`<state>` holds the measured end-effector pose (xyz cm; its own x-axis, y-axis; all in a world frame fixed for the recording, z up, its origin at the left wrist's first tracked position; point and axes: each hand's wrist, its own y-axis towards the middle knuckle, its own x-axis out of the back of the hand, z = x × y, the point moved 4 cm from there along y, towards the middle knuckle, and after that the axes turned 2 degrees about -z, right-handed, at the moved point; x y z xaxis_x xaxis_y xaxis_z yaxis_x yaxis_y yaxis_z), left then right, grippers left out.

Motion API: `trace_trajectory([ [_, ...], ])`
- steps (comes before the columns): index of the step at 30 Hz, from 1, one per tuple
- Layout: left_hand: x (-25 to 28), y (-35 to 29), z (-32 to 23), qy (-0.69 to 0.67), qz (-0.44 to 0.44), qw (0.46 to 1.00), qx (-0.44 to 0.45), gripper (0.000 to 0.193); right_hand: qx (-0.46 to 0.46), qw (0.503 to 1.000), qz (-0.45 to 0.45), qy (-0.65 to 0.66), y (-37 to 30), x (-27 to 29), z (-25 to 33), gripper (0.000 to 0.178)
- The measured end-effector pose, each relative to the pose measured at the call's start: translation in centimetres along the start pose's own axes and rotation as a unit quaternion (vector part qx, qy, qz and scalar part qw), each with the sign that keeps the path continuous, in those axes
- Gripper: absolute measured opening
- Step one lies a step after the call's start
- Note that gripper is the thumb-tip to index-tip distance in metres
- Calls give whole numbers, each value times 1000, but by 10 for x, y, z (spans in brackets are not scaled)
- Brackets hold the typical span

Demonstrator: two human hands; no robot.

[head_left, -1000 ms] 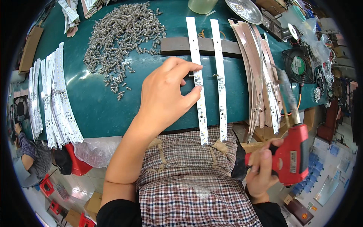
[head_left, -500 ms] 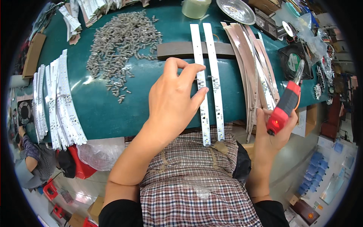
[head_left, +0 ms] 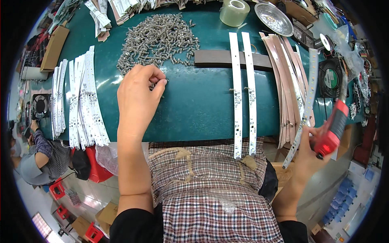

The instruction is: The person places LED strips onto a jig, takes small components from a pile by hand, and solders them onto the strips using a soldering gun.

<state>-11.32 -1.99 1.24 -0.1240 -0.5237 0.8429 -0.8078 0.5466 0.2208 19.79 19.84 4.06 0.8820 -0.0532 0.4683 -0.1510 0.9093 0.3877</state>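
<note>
My left hand [head_left: 139,95] is at the near edge of a heap of small metal cylindrical parts [head_left: 156,40]. Its thumb and fingers pinch together over some of these parts, partly hidden. In my right hand [head_left: 310,156] is a red and black soldering iron [head_left: 333,130], its metal tip pointing away from me. A white LED strip [head_left: 309,99] is also held in that hand, slanting beside the iron. Between my hands, two white LED strips [head_left: 236,105] lie side by side across a dark bar [head_left: 214,59], their near ends over the table edge.
Bundles of white LED strips [head_left: 85,105] lie at the left. A stack of pinkish strips [head_left: 283,81] is at the right, by a black fan [head_left: 329,79]. At the back stand a tape roll [head_left: 235,13] and a metal dish [head_left: 274,19]. Another person [head_left: 38,162] sits far left.
My left hand has moved left from the two strips to the heap of metal parts. My right hand, still holding the soldering iron, has shifted right and now has an LED strip off the stack.
</note>
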Motion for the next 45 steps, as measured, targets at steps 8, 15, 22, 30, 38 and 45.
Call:
trace_trajectory([
  [8, -6, 5, 0, -21, 39, 997, -56, 9, -74, 987, 98, 103, -12, 29, 45, 56],
  [15, -3, 6, -11, 67, -3, 994, -84, 10, -127, 957, 200, 169, -35, 6, 55, 63],
  [22, -19, -12, -54, -401, 129, 907, 24, 17, -177, 936, 230, 196, -39, -25, 66, 59],
  [30, -54, -48, -92, -660, 324, 639, 225, 24, -202, 913, 275, 224, -43, -49, 65, 54],
  [38, -63, -56, -95, -674, 312, 627, 233, 23, -185, 912, 299, 210, -45, -53, 60, 55],
  [45, -69, -60, -94, -668, 306, 638, 230, 22, -189, 907, 293, 238, -46, -54, 58, 51],
])
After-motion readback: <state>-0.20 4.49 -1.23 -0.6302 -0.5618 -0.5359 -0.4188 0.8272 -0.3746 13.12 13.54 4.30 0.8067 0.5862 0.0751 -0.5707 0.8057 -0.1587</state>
